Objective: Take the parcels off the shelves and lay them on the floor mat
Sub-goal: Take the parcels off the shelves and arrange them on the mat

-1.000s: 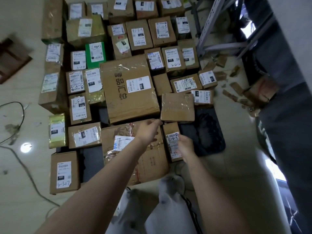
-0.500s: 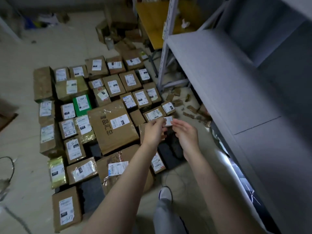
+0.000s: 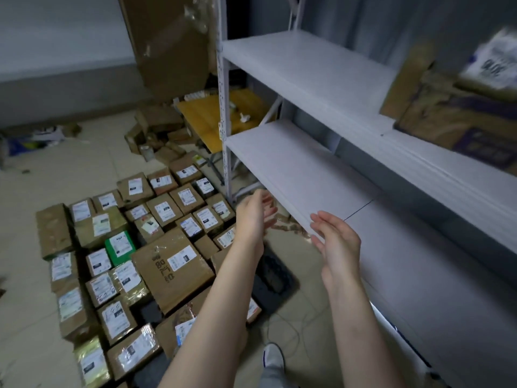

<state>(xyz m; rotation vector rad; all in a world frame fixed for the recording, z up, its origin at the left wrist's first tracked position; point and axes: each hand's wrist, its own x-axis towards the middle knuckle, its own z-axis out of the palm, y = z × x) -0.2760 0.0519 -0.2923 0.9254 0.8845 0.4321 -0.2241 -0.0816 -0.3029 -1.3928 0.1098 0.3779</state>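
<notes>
Several brown labelled parcels cover the dark floor mat [image 3: 275, 278] at lower left, among them a large flat carton [image 3: 172, 268] and a small green box [image 3: 120, 247]. Grey metal shelves [image 3: 307, 175] run along the right; the two nearer boards are bare. More parcels [image 3: 453, 119] sit on the upper shelf at far right, blurred. My left hand [image 3: 256, 212] and my right hand [image 3: 337, 243] are raised in front of the lower shelf's edge. Both have relaxed, straight fingers and hold nothing.
A tall sheet of cardboard [image 3: 170, 43] leans on the back wall. A yellow low table [image 3: 215, 116] and loose scrap boxes [image 3: 156, 135] lie behind the mat. My shoe [image 3: 272, 357] stands on the tiled floor beside the mat.
I have risen from the mat, and the view has swung up to the shelves. The hands left the small parcel laid at the mat's edge and lifted, empty, toward the shelf.
</notes>
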